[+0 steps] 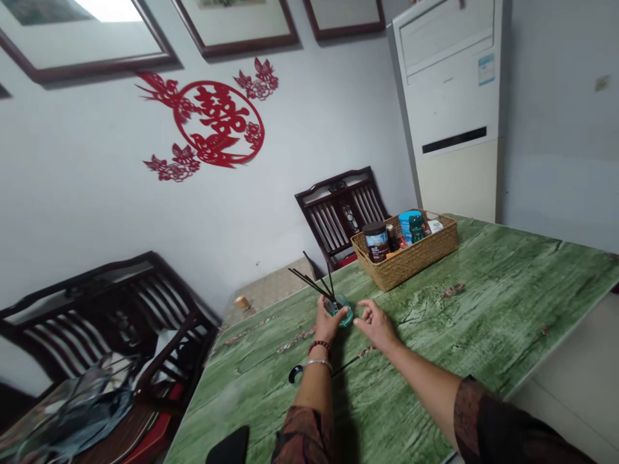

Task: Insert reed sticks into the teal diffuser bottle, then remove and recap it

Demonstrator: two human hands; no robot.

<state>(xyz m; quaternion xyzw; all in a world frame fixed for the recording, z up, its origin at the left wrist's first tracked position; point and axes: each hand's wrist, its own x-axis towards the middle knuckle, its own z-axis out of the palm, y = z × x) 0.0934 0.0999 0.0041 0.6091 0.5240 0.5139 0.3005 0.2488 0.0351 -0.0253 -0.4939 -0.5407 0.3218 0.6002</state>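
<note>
A reed diffuser (345,314) of greenish clear glass stands on the green table (416,386), several dark reeds leaning out of its top to the left. My left hand (329,320), with a red bead bracelet and a silver bangle at the wrist, is closed around the left side of the glass. Just right of it is my right hand (377,325), thumb and forefinger apart, holding nothing I can see. A small dark ring-shaped piece (295,374) lies beside my left wrist.
A woven basket (411,263) of jars and packets sits toward the table's back right. A flat black object (229,446) lies at the near edge. Dark wooden chairs (333,209) stand beyond, one at left piled with cloth and bags (97,403).
</note>
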